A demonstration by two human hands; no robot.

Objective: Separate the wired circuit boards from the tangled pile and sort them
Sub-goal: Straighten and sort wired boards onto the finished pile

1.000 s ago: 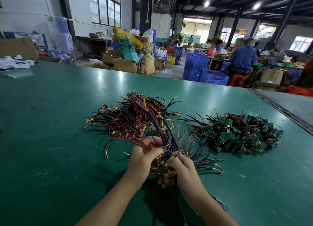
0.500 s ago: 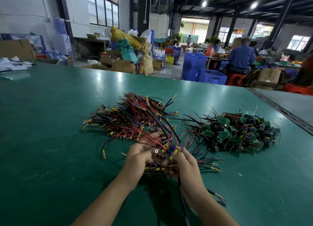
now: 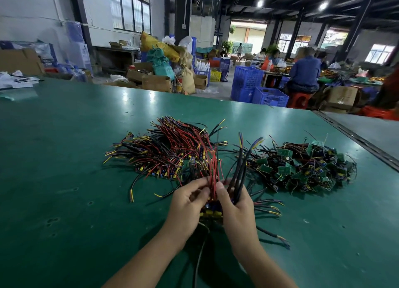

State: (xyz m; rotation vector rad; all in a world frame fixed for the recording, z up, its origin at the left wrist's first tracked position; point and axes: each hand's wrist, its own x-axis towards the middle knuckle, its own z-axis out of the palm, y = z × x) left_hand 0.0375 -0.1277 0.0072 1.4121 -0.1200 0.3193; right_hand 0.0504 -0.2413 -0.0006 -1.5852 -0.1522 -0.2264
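The tangled pile (image 3: 170,154) of red, black and yellow-tipped wires lies left of centre on the green desk (image 3: 64,158), its boards mostly buried under the strands. At its near edge the left hand (image 3: 185,210) curls its fingers and pinches a few red wires (image 3: 213,179). Between the hands sits a held bunch of boards (image 3: 212,213), largely hidden by the palms; only blue and yellow parts show. The right hand (image 3: 237,210) grips dark wires (image 3: 243,164) that stand upward. Further right lies a heap of green circuit boards (image 3: 302,169), its details too small to make out.
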